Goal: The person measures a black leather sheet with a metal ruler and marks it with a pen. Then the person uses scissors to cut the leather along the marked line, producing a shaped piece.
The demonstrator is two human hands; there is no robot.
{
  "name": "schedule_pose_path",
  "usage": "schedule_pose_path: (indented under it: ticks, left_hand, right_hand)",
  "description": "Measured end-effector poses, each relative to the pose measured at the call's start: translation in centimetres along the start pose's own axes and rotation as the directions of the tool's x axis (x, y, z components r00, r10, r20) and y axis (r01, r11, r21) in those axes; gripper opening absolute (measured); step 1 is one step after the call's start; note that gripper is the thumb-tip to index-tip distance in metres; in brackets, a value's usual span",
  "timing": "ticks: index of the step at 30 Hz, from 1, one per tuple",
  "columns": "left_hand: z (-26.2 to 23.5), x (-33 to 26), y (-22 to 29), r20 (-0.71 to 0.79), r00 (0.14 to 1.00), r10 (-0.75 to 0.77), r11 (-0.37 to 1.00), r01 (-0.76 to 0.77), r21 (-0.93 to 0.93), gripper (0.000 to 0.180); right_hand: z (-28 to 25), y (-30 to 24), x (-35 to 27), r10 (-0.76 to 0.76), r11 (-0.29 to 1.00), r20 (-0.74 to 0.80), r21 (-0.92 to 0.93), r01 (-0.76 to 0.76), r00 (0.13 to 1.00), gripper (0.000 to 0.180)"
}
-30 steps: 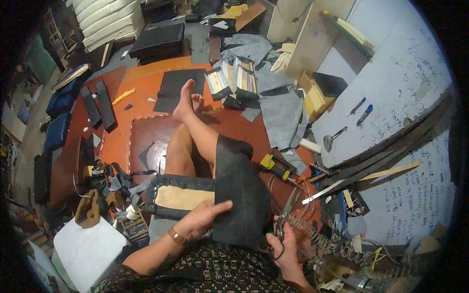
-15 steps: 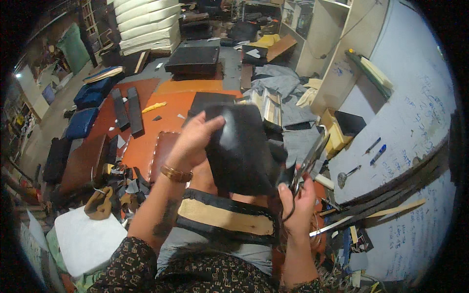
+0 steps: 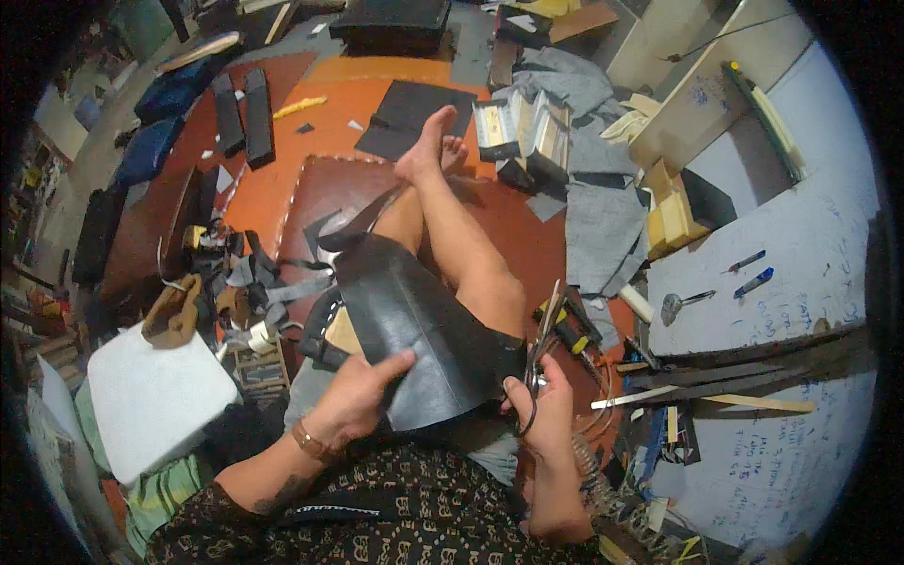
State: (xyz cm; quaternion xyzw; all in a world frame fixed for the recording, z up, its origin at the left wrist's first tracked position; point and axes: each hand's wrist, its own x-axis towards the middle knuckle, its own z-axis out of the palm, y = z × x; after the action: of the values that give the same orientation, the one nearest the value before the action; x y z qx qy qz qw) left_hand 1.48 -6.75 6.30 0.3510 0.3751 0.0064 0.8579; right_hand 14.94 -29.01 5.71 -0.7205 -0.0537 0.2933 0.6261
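A piece of shiny black leather-like sheet (image 3: 414, 315) lies across my lap and bare legs. My left hand (image 3: 353, 400) is closed on its near left edge, the thumb on top. In my right hand (image 3: 546, 400) I hold a pair of metal scissors (image 3: 544, 334), blades pointing up and away. The sheet's right corner reaches the fingers of that hand; whether they pinch it too I cannot tell. Partly under the sheet, left of it, sits a black-edged panel with a pale wooden middle (image 3: 341, 331).
Yellow-and-black pliers-like tools (image 3: 573, 334) lie right of the scissors. A white padded square (image 3: 160, 405) and dark scraps (image 3: 268, 273) are at the left. Boxes of staple-like strips (image 3: 523, 132) stand ahead beside grey cloth (image 3: 603, 212). A white board (image 3: 800, 273) borders the right.
The sheet has come down from upright in front of me to lie over my lap. My left hand has moved down to its near edge; the scissors stay in my right hand. The view tilts down.
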Motion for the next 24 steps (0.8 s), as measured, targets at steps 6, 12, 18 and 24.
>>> schedule_pose_path:
  ticks: [6, 12, 18, 24]
  left_hand:
    - [0.8, -2.3, -2.6, 0.014, 0.989, -0.15, 0.984, 0.148, 0.099, 0.031]
    - [-0.9, -1.7, -3.6, 0.097, 0.99, -0.106, 0.989, 0.095, 0.118, 0.047]
    - [-1.1, -1.6, -4.2, 0.125, 0.983, -0.135, 0.99, 0.129, 0.053, 0.047]
    - [-1.0, -1.4, -4.1, 0.103, 0.988, -0.116, 0.98, 0.097, 0.174, 0.047]
  right_hand:
    - [-0.5, 0.6, -3.0, 0.044, 0.998, -0.032, 0.041, -0.043, 0.999, 0.056]
    - [-6.8, -1.3, -7.9, 0.334, 0.941, 0.461, -0.108, -0.322, 0.822, 0.063]
    - [-9.1, 0.6, -10.6, 0.331, 0.895, 0.645, -0.446, -0.013, 0.689, 0.051]
    - [-4.6, -1.0, -10.1, 0.378, 0.926, 0.617, -0.251, -0.282, 0.69, 0.05]
